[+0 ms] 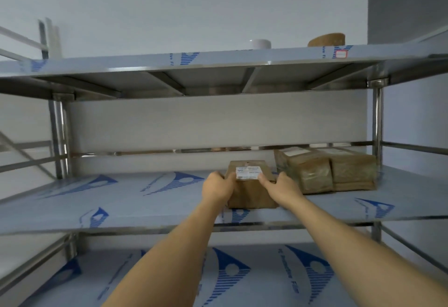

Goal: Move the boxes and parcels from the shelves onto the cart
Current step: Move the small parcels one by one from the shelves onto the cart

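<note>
Middle shelf of a steel rack, seen from the head camera, with a small brown box bearing a white label near the front edge. Left hand curled round the box's left side; right hand curled round its right side, thumb lying against the label's corner. Box apparently resting on the shelf, though lift-off impossible to rule out from this angle. Just to the right, close beside the right hand, two film-wrapped parcels side by side and touching each other, against the rear rail, untouched. On the top shelf, a white round container and a brown cylindrical object, both only partly visible above the edge; uncertain whether either counts as cargo. Lower shelf visible only in part, bare where shown. Cart not in view, so nothing to confirm about what already sits on it. Judged state of the task: under way, at the pick-up of one box, with at least the two wrapped parcels left to move after it, and the carry to the cart not yet done.
</note>
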